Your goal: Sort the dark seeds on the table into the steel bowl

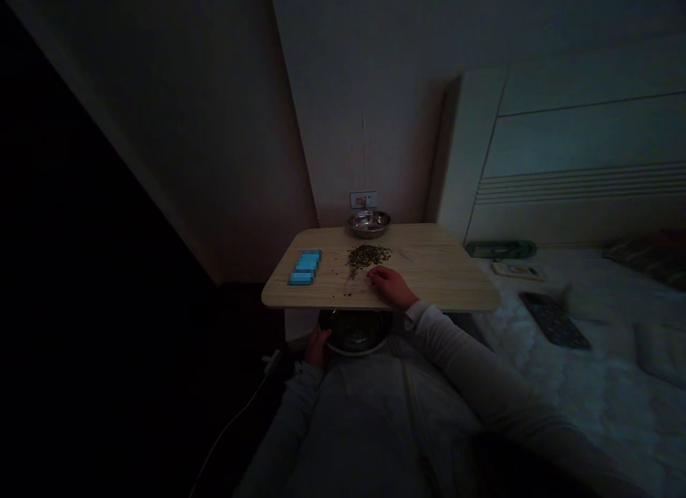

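A loose pile of small dark green bits (367,255), like beans or seeds, lies on the light wooden tabletop (439,276). My right hand (391,285) rests low over the table just in front of the pile, its fingers drawn together. A faint, thin, pale shape shows by the fingertips; I cannot make out what it is. A few bits lie scattered near the front edge. Below that edge my left hand (317,346) grips the left rim of a dark, shiny round bowl (356,332), held at my lap. The bowl's contents are too dim to tell.
A steel bowl (369,224) stands at the table's back edge, below a wall socket (363,199). A phone with a lit screen (305,267) lies on the left. On the bed to the right are a green bottle (501,249) and a dark patterned flat object (554,319).
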Tool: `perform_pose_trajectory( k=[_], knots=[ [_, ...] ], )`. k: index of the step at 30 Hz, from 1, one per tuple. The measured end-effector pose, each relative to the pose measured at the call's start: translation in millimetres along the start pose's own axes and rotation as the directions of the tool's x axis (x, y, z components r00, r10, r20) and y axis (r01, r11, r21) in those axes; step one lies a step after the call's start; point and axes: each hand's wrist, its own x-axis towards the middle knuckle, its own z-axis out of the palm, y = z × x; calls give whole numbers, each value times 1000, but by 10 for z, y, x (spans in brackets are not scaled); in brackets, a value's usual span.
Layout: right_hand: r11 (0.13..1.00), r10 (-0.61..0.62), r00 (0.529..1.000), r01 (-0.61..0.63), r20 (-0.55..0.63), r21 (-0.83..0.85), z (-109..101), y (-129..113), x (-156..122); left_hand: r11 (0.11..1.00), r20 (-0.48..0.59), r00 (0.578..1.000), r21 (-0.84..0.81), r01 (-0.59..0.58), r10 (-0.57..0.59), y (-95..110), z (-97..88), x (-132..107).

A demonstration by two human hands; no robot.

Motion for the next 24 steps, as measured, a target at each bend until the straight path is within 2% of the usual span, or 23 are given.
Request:
perform_pose_trajectory(
  k=[4,9,13,17,24],
  knots=[
    [999,14,1000,-14,10,31,-8,-28,-18,999,-58,998,-46,-10,8,-39,32,5],
    [998,27,999,-28,17,64,-11,-37,-24,994,-94,990,55,-98,103,-27,-11,4],
    [995,31,999,-34,33,94,-22,-46,-27,998,-107,993,27,-51,53,-31,2,-4],
    [990,50,996,-58,70,127,-30,-56,-35,997,-51,998,-60,43,-46,-41,39,2],
    [993,56,988,-71,144,96,-14,-25,-32,997,-10,999,-53,49,-50,-109,3,55]
  ],
)
